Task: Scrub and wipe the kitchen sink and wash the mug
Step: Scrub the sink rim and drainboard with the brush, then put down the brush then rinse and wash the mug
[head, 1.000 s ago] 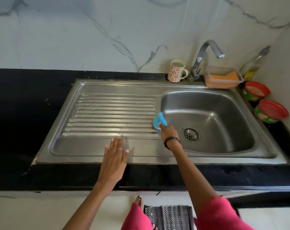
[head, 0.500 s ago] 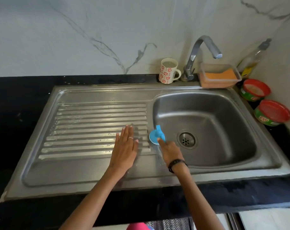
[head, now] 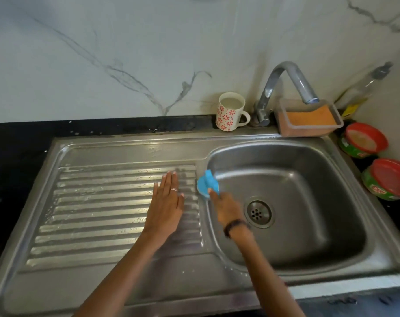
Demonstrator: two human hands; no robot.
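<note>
A steel sink with a ribbed drainboard on its left fills the counter. My right hand grips a round blue scrubber against the basin's left inner wall, just left of the drain. My left hand lies flat with straight fingers on the drainboard ribs, close to the basin's rim. A white mug with red flower prints stands upright behind the sink, left of the tap.
A clear tray with an orange sponge sits under the tap spout. Two red-lidded green tubs and a bottle crowd the right corner. Black counter lies left; a marble wall stands behind.
My left hand moved forward from the sink's front ledge onto the drainboard ribs. My right hand keeps the scrubber against the basin's left wall. The camera has come closer.
</note>
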